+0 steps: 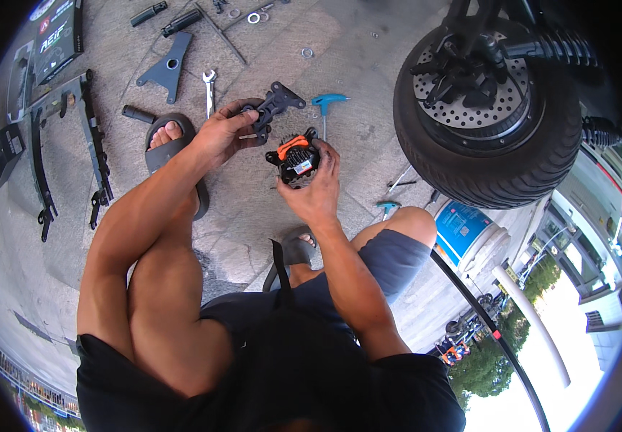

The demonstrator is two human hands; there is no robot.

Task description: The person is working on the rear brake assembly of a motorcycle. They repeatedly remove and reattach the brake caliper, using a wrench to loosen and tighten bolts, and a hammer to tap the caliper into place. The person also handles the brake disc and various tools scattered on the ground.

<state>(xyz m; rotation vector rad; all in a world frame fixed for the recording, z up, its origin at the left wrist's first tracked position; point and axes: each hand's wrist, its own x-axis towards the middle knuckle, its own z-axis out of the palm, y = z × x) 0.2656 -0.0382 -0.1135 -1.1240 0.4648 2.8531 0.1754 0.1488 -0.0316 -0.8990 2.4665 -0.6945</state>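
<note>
Nearest the camera, your black shirt (296, 381) is filling the bottom of the view, and both your forearms are reaching forward from it. Your left hand (223, 137) is holding a dark, branching bracket (276, 103), its fingers closing around the near end while the far end is sticking out freely. Your right hand (316, 189) is gripping a finned black block (298, 153) (it is showing a bright orange piece on top) — thumb at the near edge, fingers curling around the right side. The two parts are sitting close together in front of you; whether the block is touching the paving (354, 65), you cannot tell from here. Just beyond it, a blue T-handled tool (330, 100) is lying on the ground. A wrench (210, 90) and a flat grey plate (167, 66) are lying past your left hand. To your right, a fat-tyred wheel (527, 183) is standing near a white bucket (494, 248) with a blue label.
</note>
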